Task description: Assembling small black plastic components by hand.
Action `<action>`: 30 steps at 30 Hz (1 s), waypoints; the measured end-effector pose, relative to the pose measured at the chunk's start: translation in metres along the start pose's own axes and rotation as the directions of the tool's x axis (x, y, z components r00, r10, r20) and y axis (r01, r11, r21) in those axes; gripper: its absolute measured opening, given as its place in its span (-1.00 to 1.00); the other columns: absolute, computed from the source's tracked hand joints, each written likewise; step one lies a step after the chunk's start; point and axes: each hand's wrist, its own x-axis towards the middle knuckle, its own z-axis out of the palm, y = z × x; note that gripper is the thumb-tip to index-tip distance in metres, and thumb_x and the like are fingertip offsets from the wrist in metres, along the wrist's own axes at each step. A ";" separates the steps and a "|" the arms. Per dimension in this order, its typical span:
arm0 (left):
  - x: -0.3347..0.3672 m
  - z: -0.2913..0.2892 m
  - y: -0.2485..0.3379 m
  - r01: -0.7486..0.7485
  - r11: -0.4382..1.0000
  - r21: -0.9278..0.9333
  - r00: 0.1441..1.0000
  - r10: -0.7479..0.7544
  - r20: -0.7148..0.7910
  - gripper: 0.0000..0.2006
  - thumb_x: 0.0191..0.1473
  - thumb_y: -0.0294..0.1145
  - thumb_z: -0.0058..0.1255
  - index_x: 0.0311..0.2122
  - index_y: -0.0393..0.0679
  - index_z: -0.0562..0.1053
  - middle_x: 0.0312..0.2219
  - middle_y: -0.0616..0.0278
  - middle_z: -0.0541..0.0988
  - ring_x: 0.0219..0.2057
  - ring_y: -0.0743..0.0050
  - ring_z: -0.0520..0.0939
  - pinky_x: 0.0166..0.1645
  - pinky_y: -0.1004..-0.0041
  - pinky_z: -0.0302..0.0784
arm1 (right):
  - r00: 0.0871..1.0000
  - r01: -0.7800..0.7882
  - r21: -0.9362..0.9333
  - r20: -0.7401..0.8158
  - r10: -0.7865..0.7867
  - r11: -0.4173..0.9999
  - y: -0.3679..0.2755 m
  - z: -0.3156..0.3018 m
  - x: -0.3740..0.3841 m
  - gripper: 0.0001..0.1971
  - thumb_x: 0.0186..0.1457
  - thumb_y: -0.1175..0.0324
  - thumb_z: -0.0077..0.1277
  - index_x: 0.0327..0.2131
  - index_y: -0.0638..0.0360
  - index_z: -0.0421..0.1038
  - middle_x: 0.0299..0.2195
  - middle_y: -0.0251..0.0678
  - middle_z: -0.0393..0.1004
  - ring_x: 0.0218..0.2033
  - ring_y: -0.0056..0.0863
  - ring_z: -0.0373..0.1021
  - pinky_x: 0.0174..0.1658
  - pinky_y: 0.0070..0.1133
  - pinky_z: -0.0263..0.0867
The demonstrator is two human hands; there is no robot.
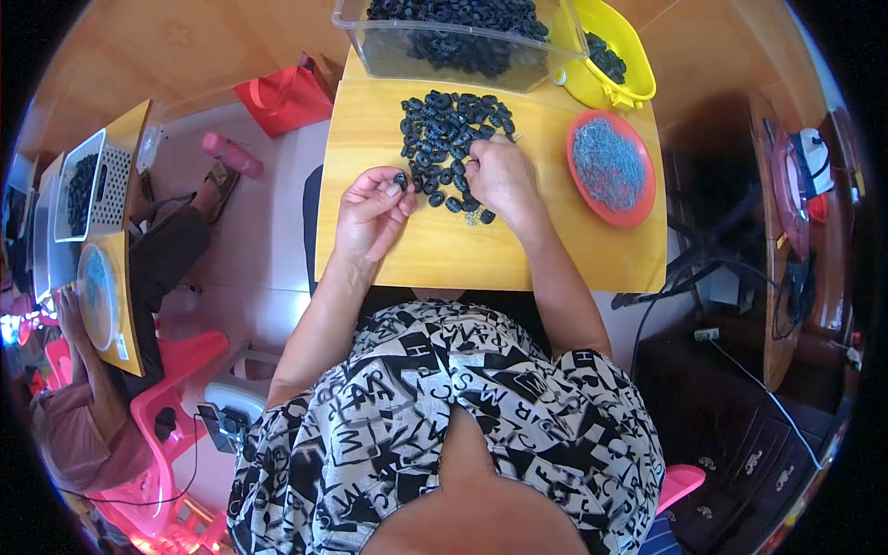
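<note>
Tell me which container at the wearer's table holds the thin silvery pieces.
The shallow red plate on the right: it is heaped with thin silvery pieces, while the clear bin and yellow basin hold black pieces.

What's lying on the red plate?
The red plate holds a heap of small, thin, grey-blue pieces, too fine to identify. Only the plate's rim shows; anything underneath the heap is covered.
</note>
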 end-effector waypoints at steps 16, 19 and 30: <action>-0.002 0.003 0.001 0.016 0.992 0.124 1.000 -0.019 0.021 -0.85 -0.03 -0.57 0.01 -0.28 -0.30 0.44 -0.39 0.04 0.52 -0.45 0.38 0.50 -0.31 0.50 0.42 | 0.994 -0.111 0.806 0.099 0.052 0.581 -0.005 -0.010 -0.013 -0.90 -0.06 0.54 0.05 -0.39 0.32 0.44 -0.53 -0.29 0.49 -0.58 -0.63 0.40 -0.53 -0.70 0.29; -0.003 0.008 0.002 0.028 0.993 0.116 0.999 -0.031 0.023 -0.84 -0.05 -0.61 0.02 -0.28 -0.31 0.44 -0.41 0.05 0.53 -0.47 0.39 0.50 -0.31 0.50 0.43 | 0.981 -0.171 0.906 0.192 -0.015 0.386 -0.016 -0.013 -0.020 -0.83 0.00 0.59 0.00 -0.27 0.34 0.41 -0.49 -0.29 0.49 -0.54 -0.66 0.40 -0.52 -0.74 0.30; -0.003 0.003 -0.002 0.028 0.985 0.170 0.997 -0.039 0.060 -0.80 -0.06 -0.65 0.04 -0.25 -0.33 0.44 -0.43 0.10 0.55 -0.49 0.49 0.52 -0.35 0.58 0.45 | 0.980 -0.178 0.959 0.192 -0.046 0.222 -0.028 -0.007 -0.030 -0.87 0.01 0.59 -0.01 -0.30 0.34 0.41 -0.44 -0.29 0.48 -0.48 -0.66 0.40 -0.47 -0.74 0.30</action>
